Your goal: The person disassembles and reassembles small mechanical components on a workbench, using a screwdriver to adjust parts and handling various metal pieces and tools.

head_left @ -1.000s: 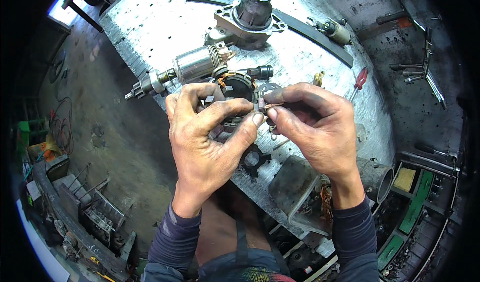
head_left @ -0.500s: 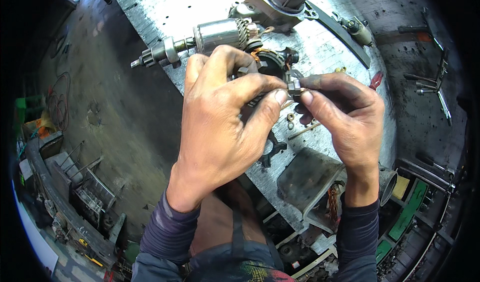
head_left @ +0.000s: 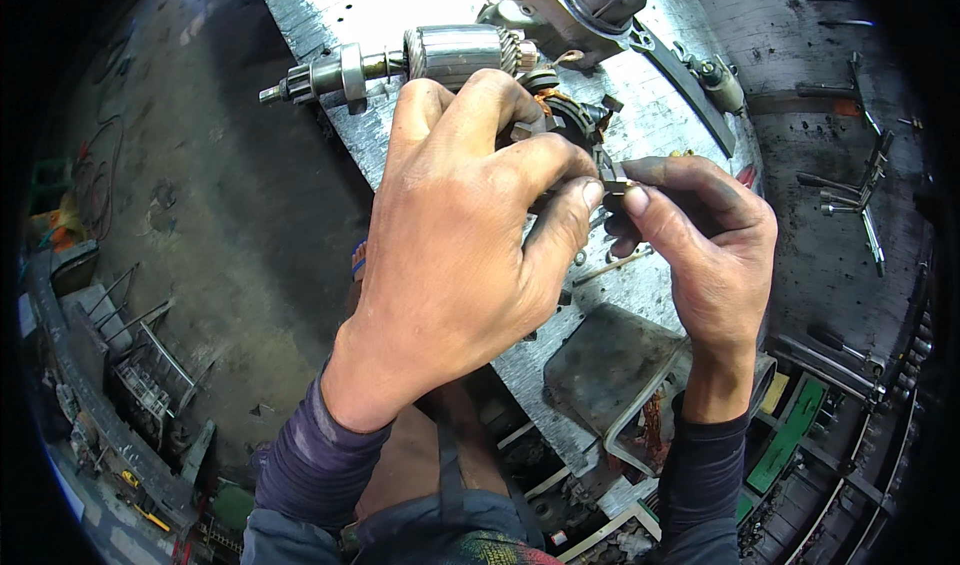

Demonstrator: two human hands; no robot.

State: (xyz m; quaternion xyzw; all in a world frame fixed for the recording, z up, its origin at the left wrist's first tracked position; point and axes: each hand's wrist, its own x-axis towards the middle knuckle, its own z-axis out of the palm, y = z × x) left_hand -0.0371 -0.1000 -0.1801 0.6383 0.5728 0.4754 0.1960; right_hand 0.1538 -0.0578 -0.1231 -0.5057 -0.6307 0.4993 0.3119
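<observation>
Block [head_left: 617, 186], small and grey, sat between both hands, above metal bench [head_left: 345, 25]. I had right hand [head_left: 718, 240] pinched on right end, thumb and forefinger nearly together; left hand [head_left: 455, 220] pinched left end likewise. Could not tell what left's other fingers gripped. Armature [head_left: 455, 53] lay beyond left knuckles.

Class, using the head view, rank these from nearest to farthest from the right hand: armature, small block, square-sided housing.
From the right hand:
1. small block, at its fingertips
2. square-sided housing, below and to the left
3. armature, farthest, toward the picture's upper left
</observation>
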